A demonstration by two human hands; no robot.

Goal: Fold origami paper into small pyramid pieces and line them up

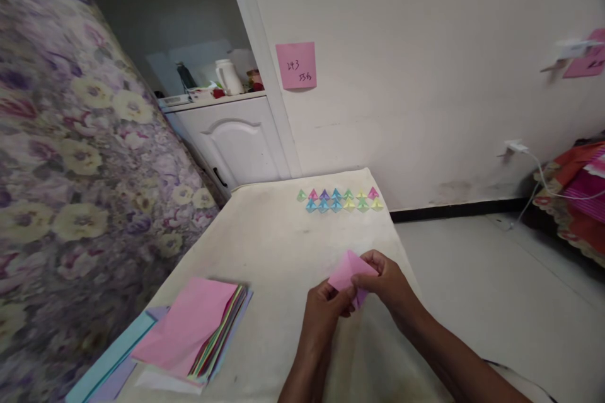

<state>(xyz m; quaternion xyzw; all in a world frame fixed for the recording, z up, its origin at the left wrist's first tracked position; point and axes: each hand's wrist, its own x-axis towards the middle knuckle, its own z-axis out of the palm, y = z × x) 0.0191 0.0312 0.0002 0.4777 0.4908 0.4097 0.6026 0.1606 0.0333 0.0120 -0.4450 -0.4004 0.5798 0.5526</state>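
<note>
A folded piece of pink paper (pixel 350 269) is held up over the near right part of the table, between my two hands. My left hand (pixel 329 302) pinches its lower left side, thumb in front and the other fingers curled behind. On the right side, my right hand (pixel 384 277) grips the paper with its thumb across the front. Farther back on the table, small folded paper pieces (pixel 336 201) in several colours stand in two rows. To the left lies a stack of coloured paper (pixel 189 324) with a pink sheet on top.
A cream cloth covers the table (pixel 274 245). Blue and lilac sheets (pixel 116 352) lie at its left edge, beside a floral curtain (pixel 94 138). Behind are a white cabinet (pixel 241 145) and a wall with a pink note (pixel 296 66). A cable (pixel 543 179) hangs at right.
</note>
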